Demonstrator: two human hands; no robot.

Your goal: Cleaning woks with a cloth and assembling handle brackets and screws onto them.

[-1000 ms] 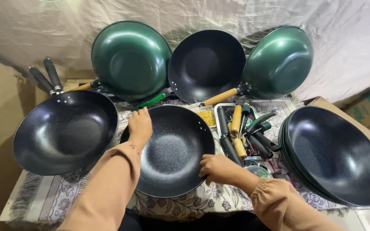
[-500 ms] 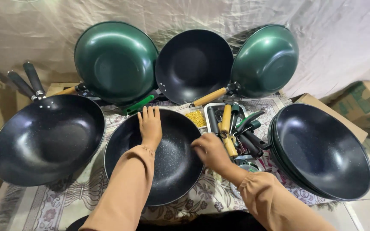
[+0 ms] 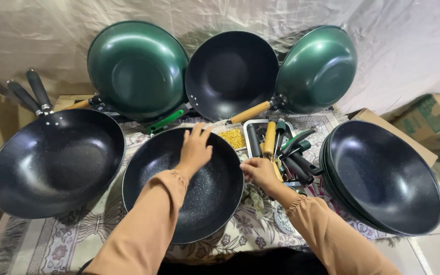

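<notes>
Left hand (image 3: 195, 147) has slid up to the far rim of the centre black wok (image 3: 183, 184), fingers spread flat. Right hand (image 3: 260, 173) has left the rim, now loosely curled at the wooden handles (image 3: 270, 138) in the tray (image 3: 250, 153); grip unclear.

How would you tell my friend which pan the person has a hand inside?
Start at the patterned cloth on the table and look at its front middle, between the big black pan on the left and the stacked pans on the right. The speckled black pan lies flat there with the left hand resting in it. Unlike its neighbours, no handle shows on it.
</notes>
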